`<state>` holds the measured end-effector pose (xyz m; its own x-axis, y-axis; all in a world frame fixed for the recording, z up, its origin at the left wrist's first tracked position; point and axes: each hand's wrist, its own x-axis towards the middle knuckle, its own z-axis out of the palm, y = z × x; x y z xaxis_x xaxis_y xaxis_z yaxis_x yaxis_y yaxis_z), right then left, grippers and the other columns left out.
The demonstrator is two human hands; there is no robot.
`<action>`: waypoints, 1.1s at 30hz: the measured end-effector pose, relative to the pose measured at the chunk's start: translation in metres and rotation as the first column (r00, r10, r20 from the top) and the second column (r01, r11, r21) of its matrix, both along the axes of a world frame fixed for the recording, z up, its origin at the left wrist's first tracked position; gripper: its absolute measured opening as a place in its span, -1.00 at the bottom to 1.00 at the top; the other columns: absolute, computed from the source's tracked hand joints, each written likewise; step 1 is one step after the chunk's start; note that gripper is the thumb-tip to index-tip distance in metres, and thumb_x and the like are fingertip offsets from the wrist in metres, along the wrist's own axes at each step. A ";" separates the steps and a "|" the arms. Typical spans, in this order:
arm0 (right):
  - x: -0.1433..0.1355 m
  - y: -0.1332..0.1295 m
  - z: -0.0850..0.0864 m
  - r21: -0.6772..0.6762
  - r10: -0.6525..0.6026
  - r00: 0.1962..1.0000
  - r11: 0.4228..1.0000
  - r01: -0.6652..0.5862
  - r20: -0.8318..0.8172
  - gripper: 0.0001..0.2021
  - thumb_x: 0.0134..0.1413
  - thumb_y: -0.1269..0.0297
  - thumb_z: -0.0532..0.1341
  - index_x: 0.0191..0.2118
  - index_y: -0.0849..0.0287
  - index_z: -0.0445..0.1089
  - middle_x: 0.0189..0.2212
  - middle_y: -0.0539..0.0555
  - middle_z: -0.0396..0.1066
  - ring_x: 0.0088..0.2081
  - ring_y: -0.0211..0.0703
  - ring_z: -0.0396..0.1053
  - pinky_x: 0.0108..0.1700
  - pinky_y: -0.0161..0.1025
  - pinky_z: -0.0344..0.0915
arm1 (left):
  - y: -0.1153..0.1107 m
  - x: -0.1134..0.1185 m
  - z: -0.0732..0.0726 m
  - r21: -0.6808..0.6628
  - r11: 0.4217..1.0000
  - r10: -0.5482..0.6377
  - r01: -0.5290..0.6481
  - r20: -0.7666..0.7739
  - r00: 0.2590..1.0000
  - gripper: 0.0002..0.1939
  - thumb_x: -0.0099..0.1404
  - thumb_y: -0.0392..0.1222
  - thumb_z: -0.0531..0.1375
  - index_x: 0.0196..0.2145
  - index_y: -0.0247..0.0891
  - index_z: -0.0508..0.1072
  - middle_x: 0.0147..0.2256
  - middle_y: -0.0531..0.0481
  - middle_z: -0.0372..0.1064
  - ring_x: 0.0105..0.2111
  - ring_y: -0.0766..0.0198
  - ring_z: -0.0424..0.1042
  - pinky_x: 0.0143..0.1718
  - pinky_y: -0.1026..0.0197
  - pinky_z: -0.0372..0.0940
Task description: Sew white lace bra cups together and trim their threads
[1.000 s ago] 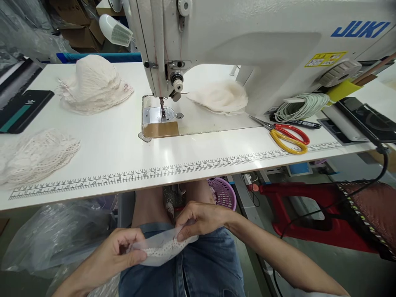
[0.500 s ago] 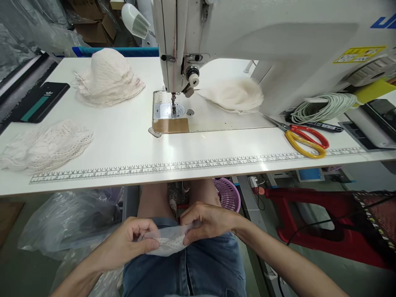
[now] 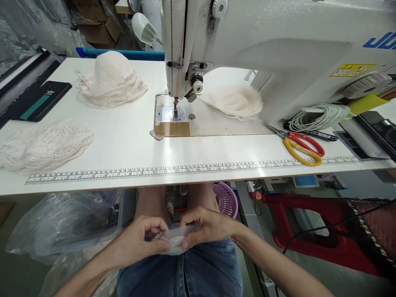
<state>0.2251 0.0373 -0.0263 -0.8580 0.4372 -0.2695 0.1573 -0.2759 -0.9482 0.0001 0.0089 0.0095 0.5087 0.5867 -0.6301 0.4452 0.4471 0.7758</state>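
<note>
Head view: the hands have drawn closer together over the past second. The left hand (image 3: 136, 244) pinches one end of a sheer white piece (image 3: 175, 250) between thumb and fingers. The right hand (image 3: 208, 227) pinches the other end likewise, thumb on the near side. The piece is held above the lap, in front of the tabletop (image 3: 123, 153) edge, and is not on the machine.

Only a short run of the lace strip (image 3: 177, 241) shows between the thumbs; more was exposed earlier. In my judgement, the narrower span gives closer control of that section, though with less of it open to inspection. Whether the layers are aligned cannot be told, since the fingers hide both ends.

On the tabletop, no rearrangement is noted; the shift in framing is attributed to the camera. The sewing machine (image 3: 278, 49) has no cloth seen under its presser foot (image 3: 175, 110). A pale fabric stack (image 3: 238, 102) lies beneath its arm, with red-and-yellow scissors (image 3: 303, 151) to the right, beside a coiled cord (image 3: 320, 119). To the left are a domed cream pile (image 3: 113, 78) and, nearer the front edge, a lace-edged pile (image 3: 46, 145). Neither hand touches these items.
</note>
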 end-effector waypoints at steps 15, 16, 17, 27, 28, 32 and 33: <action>0.003 -0.010 0.008 0.034 -0.172 0.984 0.985 0.171 0.046 -0.66 -0.04 0.03 0.28 -0.42 0.28 0.41 -0.51 -0.01 0.31 -0.46 -0.29 0.24 -0.43 -0.39 0.16 | -0.010 0.004 -0.014 0.074 0.987 0.140 -0.140 -0.003 0.990 -0.74 0.13 -0.03 0.24 -0.36 -0.31 0.51 -0.41 -0.03 0.45 -0.35 0.18 0.34 -0.32 0.28 0.17; 0.003 -0.010 0.008 0.030 -0.184 0.982 0.983 0.182 0.042 -0.66 -0.04 0.03 0.28 -0.42 0.28 0.40 -0.52 -0.02 0.31 -0.46 -0.29 0.24 -0.42 -0.39 0.16 | -0.011 0.004 -0.015 0.077 0.986 0.148 -0.147 0.003 0.989 -0.72 0.13 -0.01 0.24 -0.36 -0.32 0.52 -0.41 -0.04 0.46 -0.35 0.17 0.35 -0.31 0.27 0.17; 0.004 -0.011 0.008 0.029 -0.194 0.980 0.981 0.193 0.041 -0.66 -0.04 0.03 0.27 -0.42 0.28 0.40 -0.53 -0.02 0.31 -0.46 -0.30 0.24 -0.42 -0.39 0.16 | -0.011 0.005 -0.016 0.078 0.985 0.156 -0.156 0.010 0.988 -0.70 0.13 0.01 0.24 -0.37 -0.32 0.53 -0.42 -0.05 0.46 -0.35 0.17 0.35 -0.31 0.26 0.17; -0.001 -0.011 0.010 0.108 -0.141 0.989 0.985 0.136 0.043 -0.68 -0.04 0.06 0.29 -0.37 0.28 0.40 -0.54 -0.07 0.22 -0.49 -0.35 0.13 -0.48 -0.42 0.04 | -0.014 0.007 -0.016 -0.031 0.967 0.254 -0.253 0.042 0.966 -0.65 0.09 0.07 0.26 -0.45 -0.34 0.52 -0.52 -0.02 0.40 -0.46 0.25 0.28 -0.41 0.28 0.14; -0.004 -0.012 0.010 0.116 -0.145 0.989 0.983 0.140 0.037 -0.68 -0.03 0.06 0.28 -0.38 0.29 0.39 -0.54 -0.07 0.21 -0.50 -0.36 0.12 -0.49 -0.42 0.03 | -0.014 0.007 -0.015 -0.037 0.967 0.255 -0.254 0.048 0.966 -0.64 0.09 0.08 0.26 -0.45 -0.34 0.52 -0.52 -0.01 0.40 -0.46 0.26 0.28 -0.42 0.29 0.14; -0.009 -0.013 0.008 0.129 -0.157 0.987 0.980 0.153 0.026 -0.67 0.02 0.05 0.25 -0.40 0.29 0.38 -0.55 -0.07 0.19 -0.50 -0.36 0.11 -0.49 -0.42 0.02 | -0.015 0.006 -0.014 -0.030 0.965 0.263 -0.262 0.052 0.963 -0.65 0.12 0.07 0.24 -0.44 -0.33 0.53 -0.50 -0.02 0.42 -0.45 0.26 0.29 -0.40 0.29 0.15; -0.009 -0.014 0.007 0.129 -0.159 0.987 0.980 0.154 0.029 -0.67 0.02 0.05 0.24 -0.40 0.29 0.37 -0.56 -0.07 0.19 -0.50 -0.36 0.11 -0.49 -0.43 0.02 | -0.016 0.005 -0.014 -0.013 0.967 0.253 -0.253 0.045 0.966 -0.65 0.13 0.07 0.23 -0.44 -0.33 0.53 -0.49 -0.02 0.42 -0.45 0.25 0.30 -0.40 0.29 0.15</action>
